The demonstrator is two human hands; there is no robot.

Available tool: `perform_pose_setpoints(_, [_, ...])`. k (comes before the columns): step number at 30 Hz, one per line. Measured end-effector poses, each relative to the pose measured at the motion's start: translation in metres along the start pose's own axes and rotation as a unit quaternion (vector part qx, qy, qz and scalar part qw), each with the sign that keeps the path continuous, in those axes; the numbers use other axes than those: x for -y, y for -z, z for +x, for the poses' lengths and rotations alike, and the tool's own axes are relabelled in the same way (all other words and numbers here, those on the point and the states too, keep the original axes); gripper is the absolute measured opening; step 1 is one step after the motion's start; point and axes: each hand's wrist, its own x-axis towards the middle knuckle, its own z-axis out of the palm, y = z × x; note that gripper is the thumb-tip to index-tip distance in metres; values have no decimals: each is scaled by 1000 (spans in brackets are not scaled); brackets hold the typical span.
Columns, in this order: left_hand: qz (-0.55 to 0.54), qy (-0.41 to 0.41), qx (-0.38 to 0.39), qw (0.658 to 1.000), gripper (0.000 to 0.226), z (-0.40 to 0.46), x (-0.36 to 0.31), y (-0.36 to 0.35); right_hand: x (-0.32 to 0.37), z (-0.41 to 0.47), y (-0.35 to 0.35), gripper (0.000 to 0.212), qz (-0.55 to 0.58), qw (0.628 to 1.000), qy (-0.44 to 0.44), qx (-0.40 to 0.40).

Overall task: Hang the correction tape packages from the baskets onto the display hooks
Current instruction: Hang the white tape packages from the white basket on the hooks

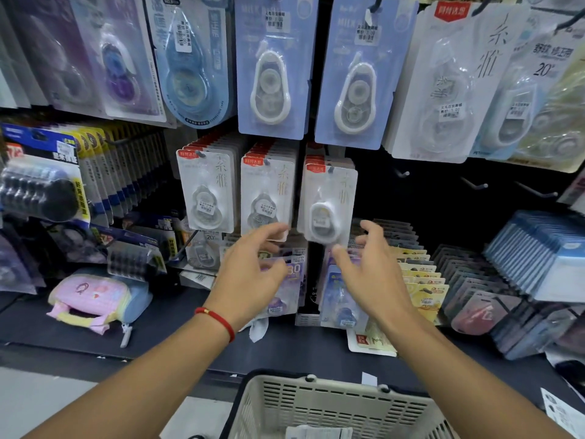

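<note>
Below hung package, both hands apparently empty

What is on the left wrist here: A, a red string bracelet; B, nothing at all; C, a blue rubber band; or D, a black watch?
A: a thin red string bracelet with a small gold bead circles the wrist just below the left hand, which reaches toward the white hanging packages.

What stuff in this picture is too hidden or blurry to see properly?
- Basket: the head view's bottom edge cuts it off, so its contents barely show.
- Price stickers: print too small to read.
- Purple packages: partly hidden behind the left hand and right hand.
- Top row hooks: cropped by the top edge.
</note>
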Motion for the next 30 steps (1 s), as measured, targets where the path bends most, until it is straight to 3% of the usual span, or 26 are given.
perform_pose_setpoints(4, [190, -77, -21, 979, 63, 11, 9, 5, -2, -4, -5, 57, -184, 971, 152, 19])
perform_pose_setpoints(8, [259, -102, -41, 960, 74, 19, 11, 1, 17, 7, -16, 61, -260, 929, 259, 38])
perform_pose_setpoints(17, [299, -110, 23, 948, 82, 17, 18, -1, 31, 59, -40, 73, -355, 915, 192, 26])
perform_pose_setpoints(22, [302, -118, 41, 945, 82, 15, 22, 2, 21, 85, -42, 78, -355, 910, 210, 49])
perform_pose_setpoints(27, [300, -121, 38, 945, 79, 14, 23, 2, 17, 81, -40, 68, -352, 906, 231, 35])
perform_pose_setpoints(30, [301, -116, 34, 946, 71, 7, 23, 0, 3, 58, -31, 56, -297, 926, 231, 21])
